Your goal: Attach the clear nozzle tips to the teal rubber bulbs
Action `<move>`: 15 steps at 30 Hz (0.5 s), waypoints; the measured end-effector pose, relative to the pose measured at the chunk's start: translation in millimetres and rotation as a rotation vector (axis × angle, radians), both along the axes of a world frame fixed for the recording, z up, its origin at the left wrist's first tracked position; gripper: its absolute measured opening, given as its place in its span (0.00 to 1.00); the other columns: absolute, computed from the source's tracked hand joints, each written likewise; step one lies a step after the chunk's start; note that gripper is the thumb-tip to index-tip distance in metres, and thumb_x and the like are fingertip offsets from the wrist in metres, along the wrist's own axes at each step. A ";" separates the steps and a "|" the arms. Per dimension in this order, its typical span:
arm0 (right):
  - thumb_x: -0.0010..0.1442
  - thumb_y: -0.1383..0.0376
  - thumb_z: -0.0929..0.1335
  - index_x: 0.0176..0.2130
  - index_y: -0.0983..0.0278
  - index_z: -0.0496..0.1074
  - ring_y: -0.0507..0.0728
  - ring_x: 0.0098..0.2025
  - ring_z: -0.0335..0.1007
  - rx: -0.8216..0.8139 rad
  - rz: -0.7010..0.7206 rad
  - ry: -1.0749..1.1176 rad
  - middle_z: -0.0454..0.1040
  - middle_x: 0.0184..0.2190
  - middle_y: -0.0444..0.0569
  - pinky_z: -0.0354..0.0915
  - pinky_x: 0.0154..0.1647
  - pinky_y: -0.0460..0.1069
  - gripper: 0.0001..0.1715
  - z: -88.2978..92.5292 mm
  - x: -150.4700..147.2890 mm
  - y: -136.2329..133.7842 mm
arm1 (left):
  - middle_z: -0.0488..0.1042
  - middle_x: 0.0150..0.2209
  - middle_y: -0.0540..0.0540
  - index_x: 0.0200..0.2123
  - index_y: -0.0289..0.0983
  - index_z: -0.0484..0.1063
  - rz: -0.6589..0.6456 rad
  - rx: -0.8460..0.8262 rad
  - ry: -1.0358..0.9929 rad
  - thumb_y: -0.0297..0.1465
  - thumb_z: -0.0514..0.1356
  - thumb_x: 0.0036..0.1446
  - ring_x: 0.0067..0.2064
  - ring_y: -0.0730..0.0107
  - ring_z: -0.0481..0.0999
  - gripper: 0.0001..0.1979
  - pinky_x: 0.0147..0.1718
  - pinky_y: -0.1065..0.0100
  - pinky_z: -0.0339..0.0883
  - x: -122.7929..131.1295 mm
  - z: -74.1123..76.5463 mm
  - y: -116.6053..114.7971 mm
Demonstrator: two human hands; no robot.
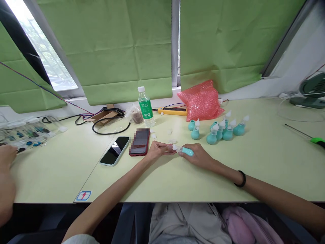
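Note:
In front of me, my right hand is closed around a teal bulb syringe with a clear nozzle that points left. My left hand pinches the white tip at the end of that nozzle. The two hands nearly meet, just above the table. Several similar teal bulbs with white tips stand upright in a group to the right, beyond my right hand. At least one teal bulb there shows an open neck with no tip. Small white pieces lie on the table behind my left hand.
Two phones lie left of my hands. Behind stand a water bottle, a red bubble-wrap bag and a yellow tool. A screwdriver lies at right. Another person's hand is at the far left.

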State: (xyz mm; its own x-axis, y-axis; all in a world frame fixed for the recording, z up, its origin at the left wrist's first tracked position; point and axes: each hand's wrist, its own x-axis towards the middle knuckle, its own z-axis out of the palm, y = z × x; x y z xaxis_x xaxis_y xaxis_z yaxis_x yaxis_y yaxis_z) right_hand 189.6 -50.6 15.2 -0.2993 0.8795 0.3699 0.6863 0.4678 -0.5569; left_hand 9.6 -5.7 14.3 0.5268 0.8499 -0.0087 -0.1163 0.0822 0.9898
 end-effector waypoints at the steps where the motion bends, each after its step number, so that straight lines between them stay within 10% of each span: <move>1: 0.50 0.57 0.61 0.23 0.65 0.66 0.50 0.21 0.56 -0.004 0.000 0.023 0.65 0.18 0.46 0.51 0.23 0.45 0.15 -0.4 -0.2 0.4 | 0.74 0.31 0.36 0.32 0.25 0.72 0.010 0.012 0.003 0.36 0.62 0.38 0.32 0.61 0.73 0.19 0.40 0.57 0.66 0.0 1.2 -0.2; 15: 0.44 0.53 0.64 0.18 0.67 0.63 0.46 0.16 0.54 -0.457 0.096 0.399 0.61 0.14 0.42 0.52 0.17 0.43 0.19 -0.6 -3.4 3.7 | 0.74 0.26 0.40 0.30 0.26 0.73 0.023 0.168 0.083 0.37 0.61 0.39 0.29 0.63 0.73 0.18 0.34 0.59 0.69 -3.5 10.7 -1.5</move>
State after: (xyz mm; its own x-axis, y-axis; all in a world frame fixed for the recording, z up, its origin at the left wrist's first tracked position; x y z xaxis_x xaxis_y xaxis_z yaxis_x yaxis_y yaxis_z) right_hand 186.2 -47.0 14.6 -0.3011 0.9516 0.0616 0.3498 0.1704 -0.9212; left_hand 6.1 -7.2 25.0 0.5104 0.8550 0.0924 -0.0341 -0.0873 0.9956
